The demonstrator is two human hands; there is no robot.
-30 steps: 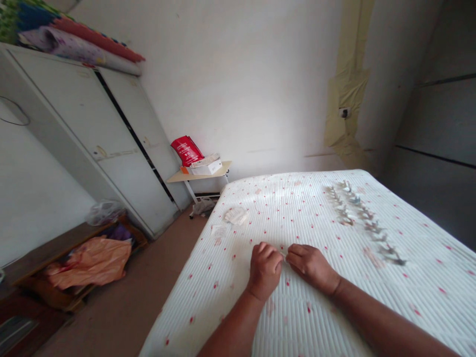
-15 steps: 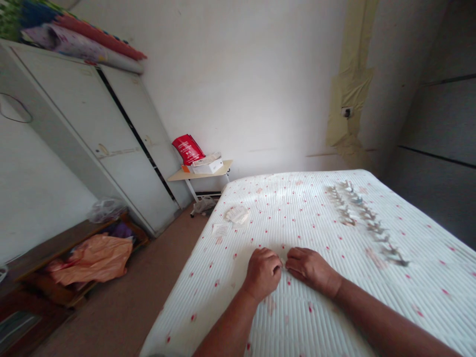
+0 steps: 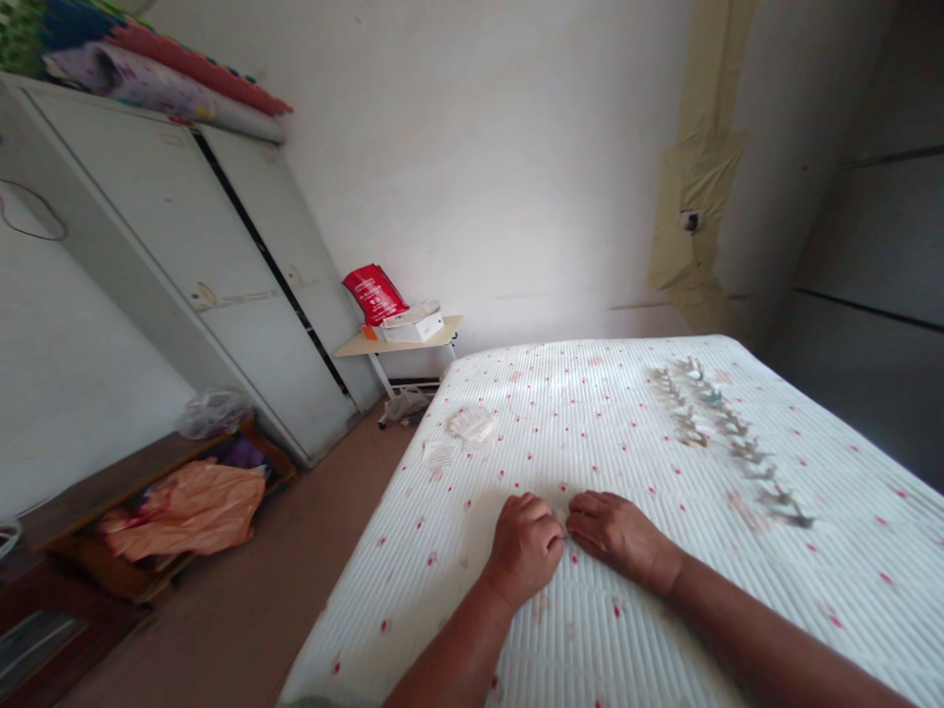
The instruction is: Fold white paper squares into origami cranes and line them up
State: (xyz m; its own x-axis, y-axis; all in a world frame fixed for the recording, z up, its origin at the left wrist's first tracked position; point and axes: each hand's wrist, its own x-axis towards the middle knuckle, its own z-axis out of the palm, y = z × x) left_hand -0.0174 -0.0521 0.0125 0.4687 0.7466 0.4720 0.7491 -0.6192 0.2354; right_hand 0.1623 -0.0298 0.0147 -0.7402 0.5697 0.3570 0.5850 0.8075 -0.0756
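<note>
Close together over the middle of the bed, my left hand (image 3: 527, 546) and my right hand (image 3: 619, 536) are both closed, fingers curled and fingertips almost meeting. Between the fingertips shows a sliver of a small pale piece of paper (image 3: 566, 534), mostly hidden by the fingers. To the left, ahead of my left hand, lie a pile of printed paper pieces (image 3: 472, 424) and a separate printed paper square (image 3: 440, 453). Several small folded paper figures (image 3: 746, 450), like birds, stand in rows on the right side.
A ribbed white bedcover (image 3: 605, 649) with red dots spreads under everything. Beyond the bed's left edge stands a small table (image 3: 413, 344) with a red bag (image 3: 374, 294) and a white box (image 3: 414, 324). A grey cabinet (image 3: 169, 216) and a low wooden bench (image 3: 81, 501) line the left.
Both hands stay in nearly the same place. The left fingers have turned slightly, and less of the pale piece shows between the hands. The view has shifted very slightly.
</note>
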